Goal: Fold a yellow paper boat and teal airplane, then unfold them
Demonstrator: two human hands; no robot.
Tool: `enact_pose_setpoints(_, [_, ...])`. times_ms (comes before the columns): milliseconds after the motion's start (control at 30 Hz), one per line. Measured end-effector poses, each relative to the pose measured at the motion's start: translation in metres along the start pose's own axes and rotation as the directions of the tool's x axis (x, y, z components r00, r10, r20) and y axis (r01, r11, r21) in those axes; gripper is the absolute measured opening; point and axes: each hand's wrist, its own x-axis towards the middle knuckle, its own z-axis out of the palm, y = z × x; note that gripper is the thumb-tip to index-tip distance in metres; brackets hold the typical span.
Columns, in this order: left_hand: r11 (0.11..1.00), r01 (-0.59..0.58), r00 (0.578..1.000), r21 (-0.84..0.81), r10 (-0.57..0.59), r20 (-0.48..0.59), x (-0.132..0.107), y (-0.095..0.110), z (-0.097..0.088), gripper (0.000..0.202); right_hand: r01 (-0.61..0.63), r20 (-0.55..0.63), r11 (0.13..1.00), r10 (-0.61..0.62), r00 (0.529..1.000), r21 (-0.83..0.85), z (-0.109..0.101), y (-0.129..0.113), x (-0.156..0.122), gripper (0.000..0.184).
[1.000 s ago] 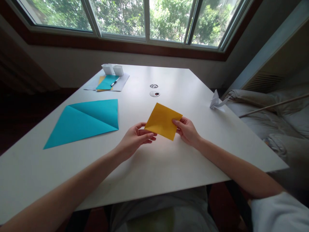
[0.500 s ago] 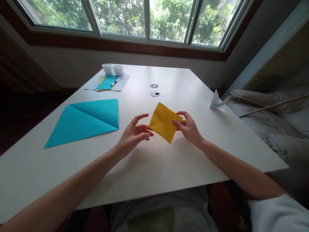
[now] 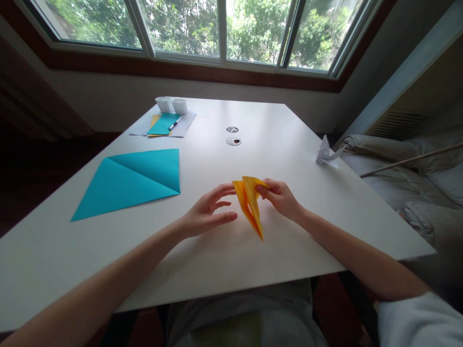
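A folded yellow sheet of origami paper (image 3: 252,205) hangs above the table, its layers parted and a long point facing down toward me. My right hand (image 3: 280,195) pinches its right corner between thumb and fingers. On the other side, my left hand (image 3: 213,209) has its fingers apart, with the fingertips at the paper's upper left edge; whether they touch it I cannot tell. A large creased sheet of teal paper (image 3: 133,183) lies flat to the left of my left hand.
The white table (image 3: 202,270) reaches toward the window. At its back left are two small white paper boxes (image 3: 171,105), stacked sheets (image 3: 164,124) and a pen (image 3: 175,123). A white paper crane (image 3: 327,152) stands at the right edge; two round inserts (image 3: 233,141) sit mid-table.
The yellow paper has turned from a flat diamond facing me to a downward point with its layers spread. My left hand has shifted slightly right, and my right hand has tilted.
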Motion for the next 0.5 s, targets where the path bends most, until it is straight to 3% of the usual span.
enact_pose_setpoints(133, [0.996,0.019,0.998,-0.088,-0.014,0.06,0.001,0.0,0.006,0.054,-0.025,0.07,1.0,0.024,0.997,0.012,0.003,-0.003,-0.001,0.029])
enact_pose_setpoints(267, [0.989,0.018,0.999,-0.147,-0.013,0.039,0.002,0.002,0.012,0.057,-0.015,0.092,0.999,0.011,0.996,0.045,0.008,-0.003,-0.002,0.028])
enact_pose_setpoints(500, [0.998,-0.037,0.985,-0.044,0.029,-0.172,0.003,-0.001,0.008,0.031,-0.063,0.061,0.997,0.06,0.996,0.042,0.01,-0.001,-0.005,0.03])
